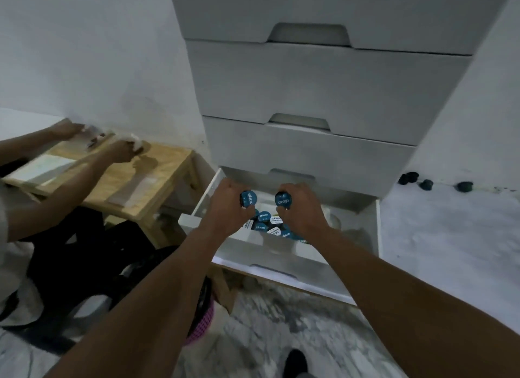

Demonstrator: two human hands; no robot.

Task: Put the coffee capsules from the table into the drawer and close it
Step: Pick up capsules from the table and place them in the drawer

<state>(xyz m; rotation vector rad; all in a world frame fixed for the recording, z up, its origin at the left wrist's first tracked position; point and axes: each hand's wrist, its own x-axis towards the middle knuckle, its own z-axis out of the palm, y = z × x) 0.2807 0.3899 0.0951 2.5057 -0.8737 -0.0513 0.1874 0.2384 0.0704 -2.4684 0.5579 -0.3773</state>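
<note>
- Coffee capsules [267, 223] lie heaped in the open bottom drawer [281, 270] of a white chest [309, 82].
- I see a few loose capsules [426, 184] on the white table [450, 237] to the right, close to the wall.
- A marbled floor [281, 321] runs below. At left stands a wooden table [157, 175], with another person's hands [121, 151] over it.
- My left hand [228, 206] hangs over the drawer, fingers curled round a blue capsule [247, 199].
- My right hand [301, 206] is just beside it, thumb and fingers pinching a second capsule [282, 200] above the heap.
</note>
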